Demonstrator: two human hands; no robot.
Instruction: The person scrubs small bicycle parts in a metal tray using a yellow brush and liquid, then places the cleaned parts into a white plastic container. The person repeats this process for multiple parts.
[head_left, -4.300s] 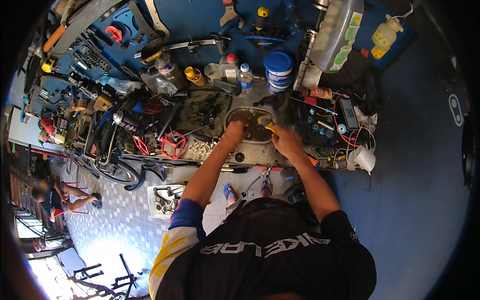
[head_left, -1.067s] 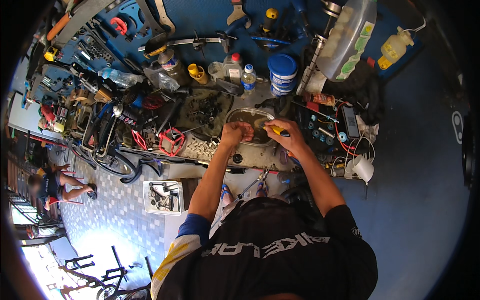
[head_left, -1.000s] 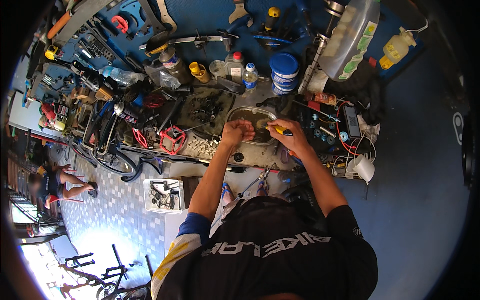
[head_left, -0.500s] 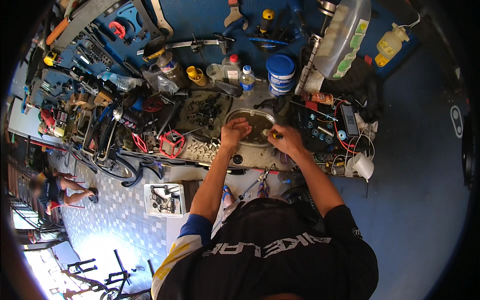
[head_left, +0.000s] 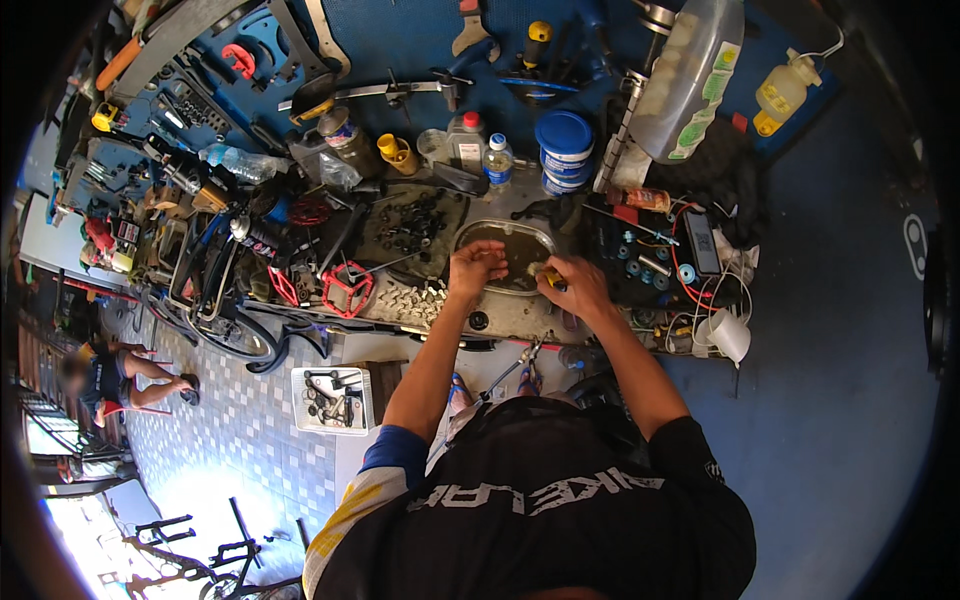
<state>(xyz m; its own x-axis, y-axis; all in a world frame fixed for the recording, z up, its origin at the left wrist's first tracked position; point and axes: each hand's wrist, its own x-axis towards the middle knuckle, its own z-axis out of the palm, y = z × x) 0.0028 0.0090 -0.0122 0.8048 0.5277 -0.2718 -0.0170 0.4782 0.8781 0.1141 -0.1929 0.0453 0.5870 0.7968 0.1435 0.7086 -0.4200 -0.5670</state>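
One long, cluttered tabletop (head_left: 520, 313) runs across in front of the person, its far edge toward a blue wall hung with tools. Around the middle of its length, nearer the near edge than the far one, sits an oval pan (head_left: 507, 223) with a pale rim and murky brown liquid inside. Behind it, toward the far edge, stands a white and blue tub (head_left: 565, 150) with a blue lid. The right hand (head_left: 580, 288) is at the pan's right rim, its grip closed on the yellow handle of a brush. The left hand (head_left: 477, 268) is over the pan's left side, fingers curled in a narrow grip; whether they pinch anything small cannot be told. Left of the pan, close to the near edge, lies a red pedal (head_left: 348, 290). A blue-capped bottle (head_left: 497, 160) stands left of the tub, and a white cup (head_left: 728, 337) lies tipped at the near right corner. The brush (head_left: 554, 280) points its pale bristles leftward over the liquid, inside the pan's right end. Smallest are the silvery pieces (head_left: 412, 300) heaped along the near edge, between pedal and pan.
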